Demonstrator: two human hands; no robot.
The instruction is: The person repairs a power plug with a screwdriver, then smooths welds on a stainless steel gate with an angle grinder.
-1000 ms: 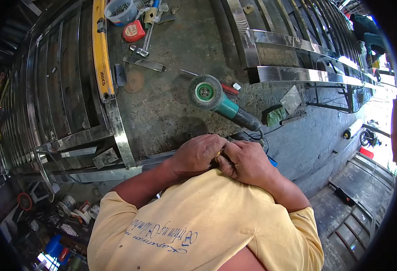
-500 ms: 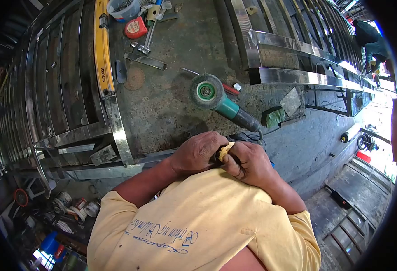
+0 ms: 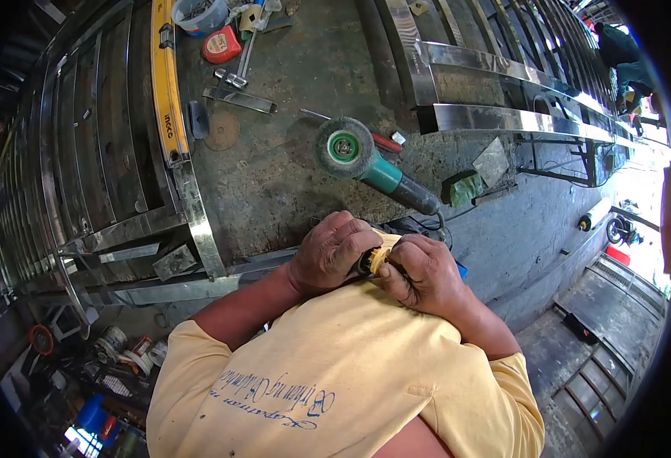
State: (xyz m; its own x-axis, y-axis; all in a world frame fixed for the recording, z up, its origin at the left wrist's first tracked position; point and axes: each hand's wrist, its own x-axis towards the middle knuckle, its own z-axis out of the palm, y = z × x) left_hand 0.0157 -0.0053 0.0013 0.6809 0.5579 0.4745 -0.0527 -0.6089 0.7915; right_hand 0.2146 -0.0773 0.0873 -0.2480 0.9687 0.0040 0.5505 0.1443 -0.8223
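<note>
Close against the chest of the yellow shirt (image 3: 274,374), both hands work on a small yellow piece with a ridged edge (image 3: 379,262) and a dark part beside it; its kind I cannot tell. My left hand (image 3: 334,250) is closed with fingers curled at its dark side. My right hand (image 3: 425,273) pinches it from the other side, thumb against the yellow edge. Just beyond the hands, a green angle grinder (image 3: 385,177) lies on the workbench (image 3: 274,175), its round grey disc facing up.
Left on the bench lie a yellow spirit level (image 3: 166,99), a red tape measure (image 3: 221,46), a ratchet wrench (image 3: 245,65) and a tub (image 3: 200,17). A red-handled screwdriver (image 3: 385,143) lies behind the grinder. Metal grilles (image 3: 519,114) stand at both sides. Another person (image 3: 632,72) is far right.
My left fingers have lifted and spread slightly, showing more of the yellow piece. The view has shifted a little, so bench things appear slightly higher and further left.
</note>
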